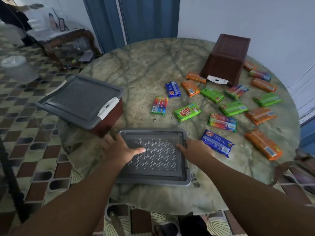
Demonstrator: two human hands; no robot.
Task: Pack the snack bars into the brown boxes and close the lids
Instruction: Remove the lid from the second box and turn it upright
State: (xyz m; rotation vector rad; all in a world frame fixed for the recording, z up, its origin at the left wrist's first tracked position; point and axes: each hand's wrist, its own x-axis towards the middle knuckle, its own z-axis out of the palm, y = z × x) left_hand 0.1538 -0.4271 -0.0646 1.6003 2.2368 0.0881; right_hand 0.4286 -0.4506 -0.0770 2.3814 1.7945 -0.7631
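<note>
Table [144, 65]: round, marbled green top filling the middle of the frame; its near edge looks ragged and its right edge is cut by distortion.
Loose lid [153, 155]: grey, flat on the table at lower centre, patterned face up; whether a box sits under it cannot be told.
Left hand [119, 149]: lies on the loose lid's left edge, thumb stretched flat across the pattern; the other fingers run past the far left corner and blur there, so a curl round the rim cannot be confirmed.
Right hand [196, 150]: lies on the loose lid's right edge, thumb pointing inward on the surface; the fingers are hidden behind the hand and the rim, so their grip cannot be told.
Closed box [109, 120]: brown, left of centre, with a grey lid [81, 99] on top and a white latch [107, 108] at its right corner; only a strip of brown wall shows.
Tipped box [225, 60]: brown, upper right, lying with its base toward the camera; a white latch piece [217, 80] pokes out at its lower edge, opening hidden.
Snack bars [187, 111]: scattered loose on the right half of the table in green, orange, blue and rainbow wrappers; none in a box that can be seen; a blue one [217, 143] lies just beside the right hand; some behind the tipped box are partly hidden.
Background: upper left is blurred, furniture and a pale cup [18, 68] hard to make out.
</note>
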